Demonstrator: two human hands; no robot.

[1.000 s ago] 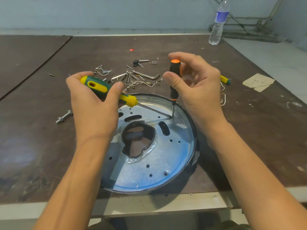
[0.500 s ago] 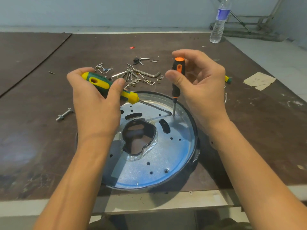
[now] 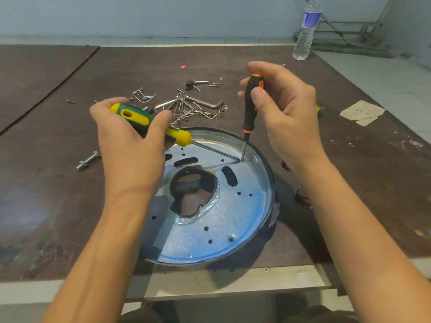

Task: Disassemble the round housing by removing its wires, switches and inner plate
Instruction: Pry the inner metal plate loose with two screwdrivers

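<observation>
Both hands grip screwdrivers, left (image 3: 130, 141) green (image 3: 149, 123), right (image 3: 286, 117) orange (image 3: 250, 106), tips meeting on the plate (image 3: 221, 220); prying it free likely needs steady leverage.

Round housing (image 3: 268, 173): shallow, dark-rimmed, lying flat and open side up near the front edge of the surface. Inner plate (image 3: 224, 227) seated inside: shiny metal, perforated, irregular central cutout.
</observation>
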